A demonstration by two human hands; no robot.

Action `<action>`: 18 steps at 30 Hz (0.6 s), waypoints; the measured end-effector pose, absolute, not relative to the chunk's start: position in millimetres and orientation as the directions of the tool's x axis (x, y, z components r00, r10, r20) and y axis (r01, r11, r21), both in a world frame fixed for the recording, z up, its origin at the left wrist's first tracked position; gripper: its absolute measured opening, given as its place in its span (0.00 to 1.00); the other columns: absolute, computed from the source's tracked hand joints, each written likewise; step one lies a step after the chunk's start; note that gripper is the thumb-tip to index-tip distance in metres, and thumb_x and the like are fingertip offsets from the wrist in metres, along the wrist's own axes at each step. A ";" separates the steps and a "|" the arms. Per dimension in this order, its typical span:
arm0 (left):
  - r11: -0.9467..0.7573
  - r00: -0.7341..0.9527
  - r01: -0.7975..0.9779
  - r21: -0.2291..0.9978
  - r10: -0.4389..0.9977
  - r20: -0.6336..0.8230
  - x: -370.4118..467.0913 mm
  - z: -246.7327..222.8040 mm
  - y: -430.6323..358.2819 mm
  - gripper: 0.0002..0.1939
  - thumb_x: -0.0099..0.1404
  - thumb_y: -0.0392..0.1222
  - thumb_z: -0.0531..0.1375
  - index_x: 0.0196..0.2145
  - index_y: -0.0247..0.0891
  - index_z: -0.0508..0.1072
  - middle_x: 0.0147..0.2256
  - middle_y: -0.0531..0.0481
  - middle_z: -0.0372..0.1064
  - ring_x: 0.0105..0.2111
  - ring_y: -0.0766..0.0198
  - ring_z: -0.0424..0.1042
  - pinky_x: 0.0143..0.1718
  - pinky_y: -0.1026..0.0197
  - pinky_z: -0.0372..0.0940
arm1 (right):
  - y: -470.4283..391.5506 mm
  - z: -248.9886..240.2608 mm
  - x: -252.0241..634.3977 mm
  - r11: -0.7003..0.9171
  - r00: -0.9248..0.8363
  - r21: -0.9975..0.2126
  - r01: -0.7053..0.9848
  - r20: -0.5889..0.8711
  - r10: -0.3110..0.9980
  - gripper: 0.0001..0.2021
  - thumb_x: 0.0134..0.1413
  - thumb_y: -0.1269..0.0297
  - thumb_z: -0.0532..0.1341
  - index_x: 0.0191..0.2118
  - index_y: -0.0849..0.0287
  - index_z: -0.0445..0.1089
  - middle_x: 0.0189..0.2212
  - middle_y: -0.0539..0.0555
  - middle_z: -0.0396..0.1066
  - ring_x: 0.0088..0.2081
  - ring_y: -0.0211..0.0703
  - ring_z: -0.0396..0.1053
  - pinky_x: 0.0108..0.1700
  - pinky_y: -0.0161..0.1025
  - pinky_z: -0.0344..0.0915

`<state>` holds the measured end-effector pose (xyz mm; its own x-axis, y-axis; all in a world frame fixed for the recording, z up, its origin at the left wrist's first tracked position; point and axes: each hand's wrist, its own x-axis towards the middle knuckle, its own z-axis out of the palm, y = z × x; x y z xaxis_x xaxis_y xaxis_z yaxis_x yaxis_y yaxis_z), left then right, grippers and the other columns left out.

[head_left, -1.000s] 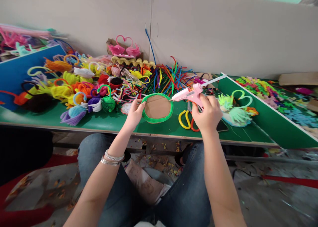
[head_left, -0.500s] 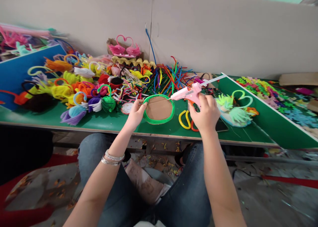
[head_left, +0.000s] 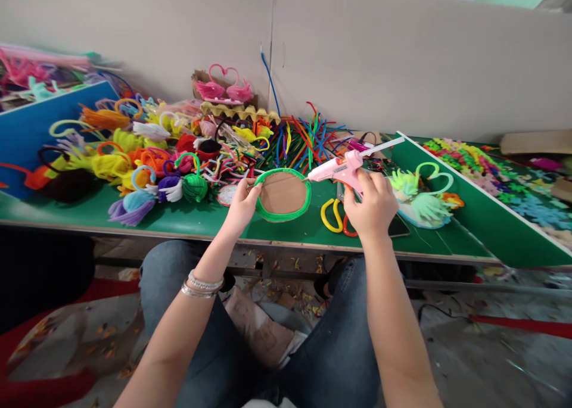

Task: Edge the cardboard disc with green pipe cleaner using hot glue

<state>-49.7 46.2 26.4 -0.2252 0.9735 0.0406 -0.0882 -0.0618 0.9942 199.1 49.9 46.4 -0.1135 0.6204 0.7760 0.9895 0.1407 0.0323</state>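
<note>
Two hands engaged, apart from each other, each closed on its own item. The left hand (head_left: 241, 208) pinches the near-left rim of a cardboard disc (head_left: 283, 193), held at the front of the green bench (head_left: 214, 220). The right hand (head_left: 373, 210) grips a pink glue gun (head_left: 333, 168), nozzle at the disc's right edge; contact cannot be confirmed.

Progress: green edging (head_left: 286, 217) runs around the visible rim, judged largely laid; the portion under the left fingers cannot be checked. The centre is bare brown board, judged uncovered.

Pose: both forearms reach forward over the lap and converge on the disc. The right wrist is raised, gun pointing left. Scissors (head_left: 331, 216) lie just beside the right hand.
</note>
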 end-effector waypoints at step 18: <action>-0.135 -0.294 -0.024 0.991 0.948 0.122 -52.7 25.7 48.2 0.02 0.61 0.34 0.54 0.31 0.38 0.64 0.21 0.57 0.56 0.20 0.72 0.53 0.21 0.70 0.51 | 49.8 47.2 199.3 0.174 -0.104 -0.009 0.985 0.769 0.631 0.17 0.52 0.66 0.53 0.47 0.59 0.71 0.35 0.60 0.69 0.37 0.51 0.66 0.36 0.43 0.62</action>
